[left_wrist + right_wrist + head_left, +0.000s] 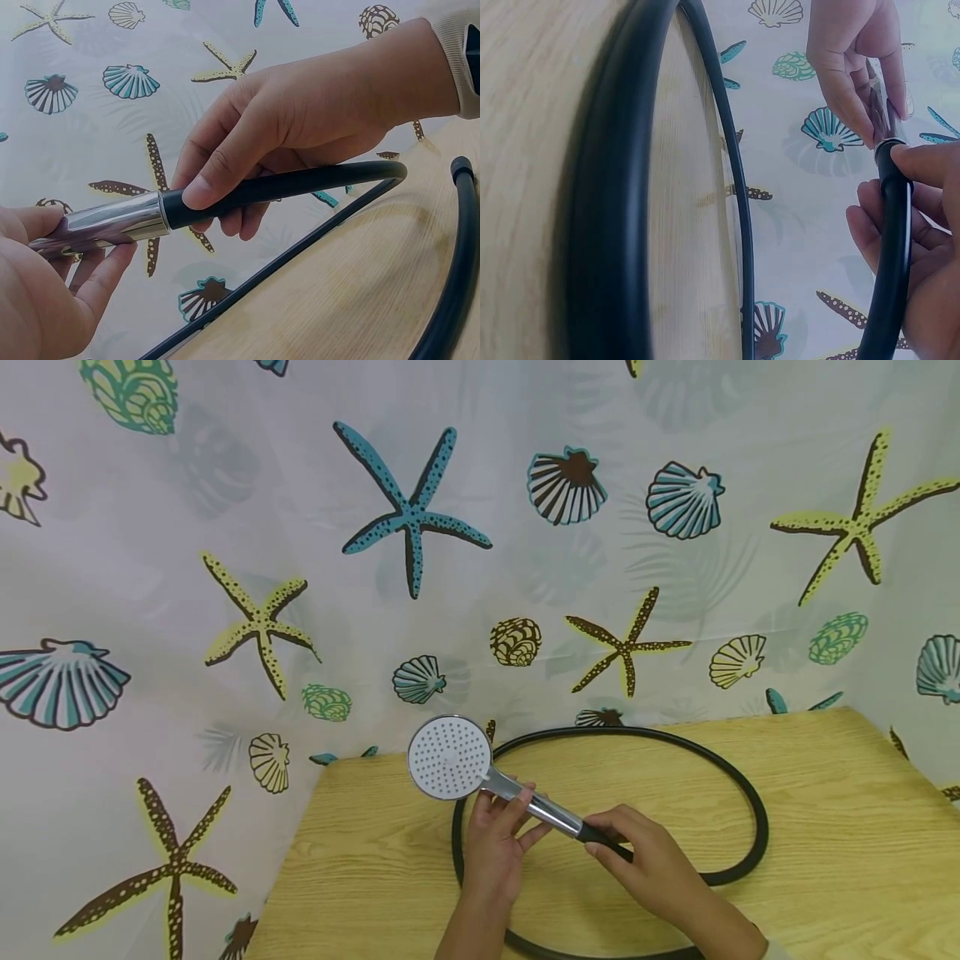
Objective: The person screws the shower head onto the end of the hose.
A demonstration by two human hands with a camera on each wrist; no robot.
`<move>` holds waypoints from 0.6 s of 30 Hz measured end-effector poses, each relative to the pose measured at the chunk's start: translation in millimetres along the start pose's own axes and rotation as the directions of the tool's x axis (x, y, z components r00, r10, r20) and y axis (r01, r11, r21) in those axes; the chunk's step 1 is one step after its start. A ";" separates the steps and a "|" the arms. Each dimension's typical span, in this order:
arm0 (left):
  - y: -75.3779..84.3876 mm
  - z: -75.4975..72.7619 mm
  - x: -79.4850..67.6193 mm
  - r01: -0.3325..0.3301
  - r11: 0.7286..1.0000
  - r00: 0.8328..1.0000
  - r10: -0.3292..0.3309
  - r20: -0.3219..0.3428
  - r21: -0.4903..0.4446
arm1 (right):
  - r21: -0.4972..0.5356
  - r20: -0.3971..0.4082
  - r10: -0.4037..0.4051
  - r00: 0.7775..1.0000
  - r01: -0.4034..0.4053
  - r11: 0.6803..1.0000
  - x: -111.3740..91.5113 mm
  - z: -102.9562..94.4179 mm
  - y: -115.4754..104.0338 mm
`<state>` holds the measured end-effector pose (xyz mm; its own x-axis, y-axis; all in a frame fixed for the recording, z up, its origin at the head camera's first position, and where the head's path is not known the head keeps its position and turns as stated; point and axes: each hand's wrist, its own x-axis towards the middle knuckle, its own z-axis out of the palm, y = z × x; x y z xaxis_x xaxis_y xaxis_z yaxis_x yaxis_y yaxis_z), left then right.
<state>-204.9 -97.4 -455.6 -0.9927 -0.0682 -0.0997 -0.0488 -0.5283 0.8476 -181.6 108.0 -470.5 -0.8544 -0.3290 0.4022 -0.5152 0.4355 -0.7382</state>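
Note:
A chrome shower head (450,758) with a round white spray face is held up over the table, tilted with its face toward me. My left hand (497,843) grips its chrome handle (112,221) between thumb and fingers. At the handle's lower end, my right hand (648,860) pinches the black end of the shower hose (894,247). In the left wrist view the hose end meets the chrome rim with no gap showing; whether it is screwed on cannot be seen. From there the black hose (757,810) loops widely across the table.
The wooden table (840,827) lies beneath both hands. Behind it and at both sides hangs a white curtain (480,568) printed with starfish and shells. A free end of the hose (462,166), with a dark collar, shows in the left wrist view.

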 end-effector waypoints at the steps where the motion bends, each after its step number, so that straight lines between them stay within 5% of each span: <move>1: -0.1 0.0 0.0 0.000 1.000 1.000 0.000 0.000 0.000 | -0.003 0.001 0.001 1.000 -0.001 1.000 0.0 0.1 0.2; 18: 1.8 1.5 -1.6 0.006 1.000 1.000 -0.006 -0.004 -0.004 | -0.036 0.004 0.016 1.000 -0.015 0.999 -0.9 1.4 2.5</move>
<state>-203.6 -97.0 -453.1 -0.9919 -0.0685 -0.1074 -0.0547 -0.5325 0.8446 -182.1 108.3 -473.4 -0.8620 -0.3257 0.3885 -0.5041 0.4705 -0.7242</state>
